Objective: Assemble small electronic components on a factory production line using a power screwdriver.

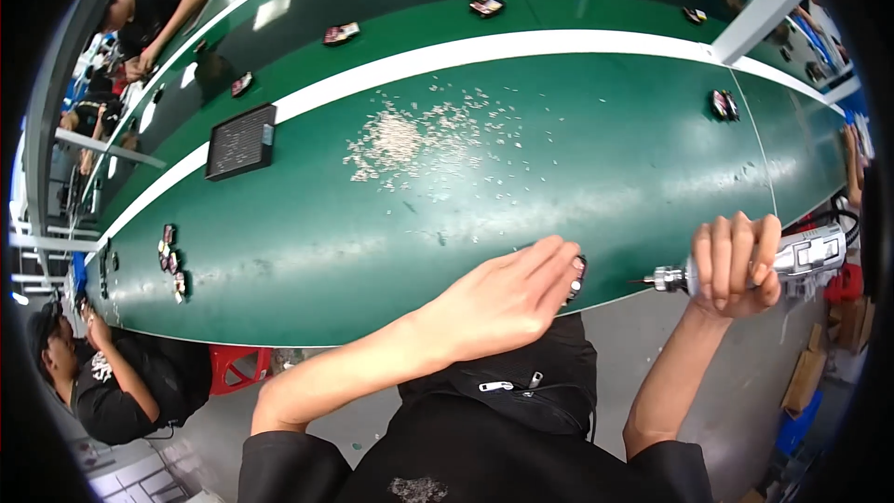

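Note:
My right hand (pixel 734 261) is wrapped round an electric screwdriver (pixel 805 251), a pale, tube-shaped tool with a metal chuck. Its thin bit points left toward my other hand, with a gap between. At the front edge of the green table (pixel 419 261), my left hand (pixel 503 293) is closed on a small dark device (pixel 578 278). Most of that device is hidden behind the fingers, so its exact kind does not show. The bit does not touch it.
Small pale pieces (pixel 396 137) lie heaped and scattered mid-table. A black tray (pixel 240 142) rests at the far left, with several small devices (pixel 172 261) nearer. Another device (pixel 724 105) sits far right. Beyond a white rail (pixel 447 47), a green conveyor carries similar devices. Co-workers (pixel 154 23) sit leftward.

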